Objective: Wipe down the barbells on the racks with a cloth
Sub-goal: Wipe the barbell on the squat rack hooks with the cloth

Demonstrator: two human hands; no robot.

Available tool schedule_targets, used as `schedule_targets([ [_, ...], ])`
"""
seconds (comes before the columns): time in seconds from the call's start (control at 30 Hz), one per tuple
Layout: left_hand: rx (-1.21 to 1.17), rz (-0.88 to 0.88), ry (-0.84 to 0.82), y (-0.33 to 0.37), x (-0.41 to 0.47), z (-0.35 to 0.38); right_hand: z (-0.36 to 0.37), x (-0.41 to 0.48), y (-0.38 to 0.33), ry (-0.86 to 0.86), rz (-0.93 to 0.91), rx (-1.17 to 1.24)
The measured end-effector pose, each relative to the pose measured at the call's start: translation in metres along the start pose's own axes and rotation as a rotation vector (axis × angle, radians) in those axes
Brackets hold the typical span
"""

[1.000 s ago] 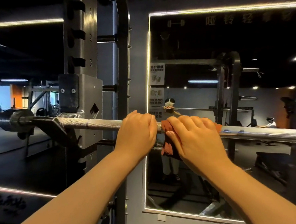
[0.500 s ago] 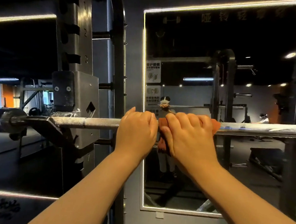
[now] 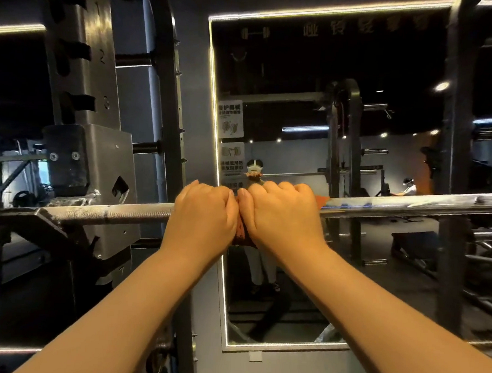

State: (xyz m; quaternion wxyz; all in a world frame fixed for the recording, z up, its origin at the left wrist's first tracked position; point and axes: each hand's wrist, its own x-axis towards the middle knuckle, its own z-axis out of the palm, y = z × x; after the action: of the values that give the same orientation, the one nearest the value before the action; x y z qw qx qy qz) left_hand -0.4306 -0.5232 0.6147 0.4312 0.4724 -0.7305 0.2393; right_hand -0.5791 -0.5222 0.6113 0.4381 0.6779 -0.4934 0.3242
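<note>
Left of the hands, the rack upright [image 3: 82, 61] is stamped 1, 2 and 3 beside its slots, and the knurled barbell [image 3: 122, 213] rests on its hook. The left hand [image 3: 202, 221] curls bare over the bar, touching the right hand [image 3: 283, 217], which grips a reddish cloth [image 3: 240, 233] wrapped round the bar. Behind them, the posters [image 3: 231, 119] at the mirror [image 3: 303, 74] edge carry Chinese writing too blurred to read.

Steel rack [image 3: 82, 61], barbell [image 3: 122, 214] seemingly resting on it

The left hand [image 3: 201, 215] and right hand [image 3: 283, 217] are bare, as are both forearms.
</note>
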Motion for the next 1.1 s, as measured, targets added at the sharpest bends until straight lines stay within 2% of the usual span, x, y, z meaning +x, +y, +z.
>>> schedule_targets([
  [0.07, 0.005, -0.003, -0.033, -0.001, 0.005, 0.001, 0.007, -0.011, 0.001, 0.122, 0.050, 0.128],
  [0.23, -0.036, -0.038, -0.086, -0.001, 0.006, 0.002, 0.017, -0.036, 0.019, 0.084, -0.062, 0.075],
  [0.33, 0.029, 0.025, -0.037, -0.005, 0.002, 0.003, 0.011, -0.032, 0.040, 0.080, -0.002, 0.022],
  [0.4, 0.047, 0.045, -0.022, -0.008, 0.002, 0.005, -0.003, -0.025, 0.045, 0.006, 0.107, -0.024],
  [0.47, 0.067, 0.046, 0.010, -0.009, 0.004, 0.009, -0.014, -0.015, 0.033, -0.175, 0.204, -0.028],
  [0.5, 0.070, 0.047, 0.034, -0.007, 0.004, 0.010, -0.015, -0.010, 0.024, -0.204, 0.218, 0.003],
  [0.63, 0.052, 0.052, 0.104, -0.006, 0.002, 0.014, -0.004, -0.006, -0.003, -0.086, 0.105, 0.101],
  [0.87, 0.066, 0.094, 0.160, -0.009, 0.001, 0.017, 0.007, -0.043, 0.018, 0.061, -0.007, 0.125],
  [0.93, 0.075, 0.098, 0.183, -0.009, 0.002, 0.019, -0.011, -0.024, 0.014, 0.008, 0.077, 0.118],
  [0.97, 0.071, 0.098, 0.189, -0.009, 0.002, 0.019, -0.020, -0.011, 0.012, -0.084, 0.102, 0.126],
  [1.0, 0.073, 0.096, 0.195, -0.009, 0.002, 0.019, -0.026, 0.000, 0.011, -0.169, 0.095, 0.145],
  [1.1, 0.086, 0.101, 0.221, -0.009, 0.002, 0.019, -0.023, 0.006, 0.007, -0.196, 0.026, 0.130],
])
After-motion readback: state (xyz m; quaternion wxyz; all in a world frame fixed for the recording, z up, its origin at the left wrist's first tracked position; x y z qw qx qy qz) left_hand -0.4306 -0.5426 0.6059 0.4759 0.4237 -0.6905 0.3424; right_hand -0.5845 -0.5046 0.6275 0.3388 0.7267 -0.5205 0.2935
